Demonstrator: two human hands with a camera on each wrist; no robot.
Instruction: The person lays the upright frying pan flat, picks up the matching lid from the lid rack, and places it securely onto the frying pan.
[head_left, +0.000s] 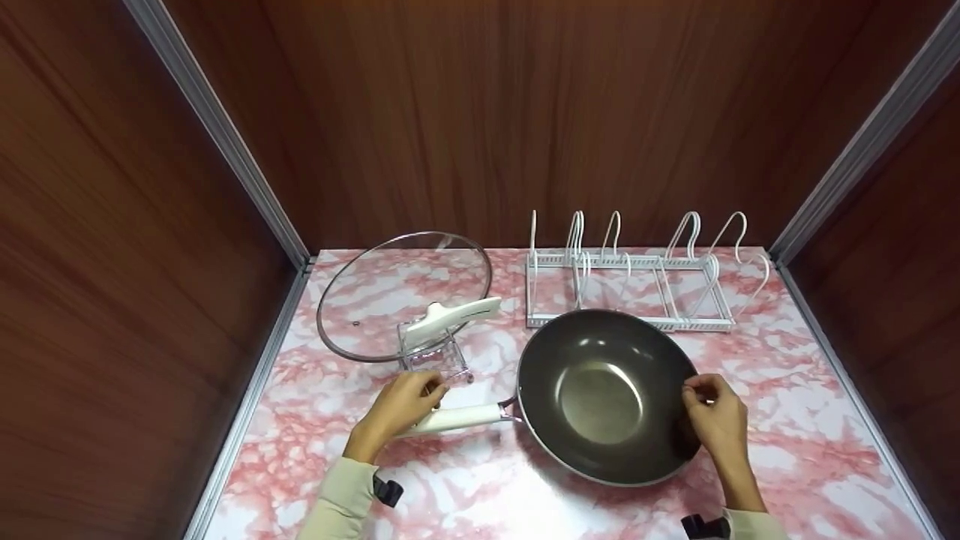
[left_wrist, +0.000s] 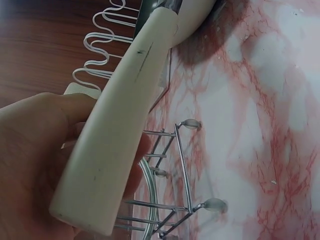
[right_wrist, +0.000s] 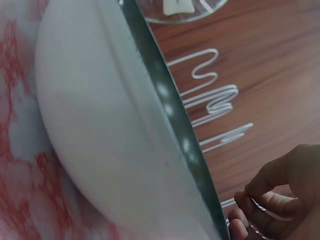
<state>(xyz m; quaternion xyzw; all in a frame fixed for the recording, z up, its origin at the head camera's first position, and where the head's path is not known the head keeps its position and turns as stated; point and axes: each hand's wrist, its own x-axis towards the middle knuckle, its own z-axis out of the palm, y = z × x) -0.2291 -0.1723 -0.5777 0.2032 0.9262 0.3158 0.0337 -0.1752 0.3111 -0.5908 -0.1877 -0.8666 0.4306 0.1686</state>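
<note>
A wok point(head_left: 600, 401) with a dark inside and pale outside sits on the table, its cream handle point(head_left: 465, 418) pointing left. Beside and above that handle is my left hand point(head_left: 401, 405), its fingers loosely bent. In the left wrist view the handle point(left_wrist: 117, 120) passes in front of the left hand point(left_wrist: 35, 160), and no finger crosses its near face. My right hand point(head_left: 716, 416) is at the wok's right rim with loosely curled fingers. In the right wrist view the right hand point(right_wrist: 280, 195) is partly cut off; contact with the rim is unclear.
A glass lid point(head_left: 375, 289) with a cream handle point(head_left: 454, 316) leans on a small clear stand point(head_left: 442, 360) at the back left. Behind the wok stands a white wire rack point(head_left: 630, 322) with upright loops. Wooden panels point(head_left: 480, 135) enclose the marbled table point(head_left: 300, 435).
</note>
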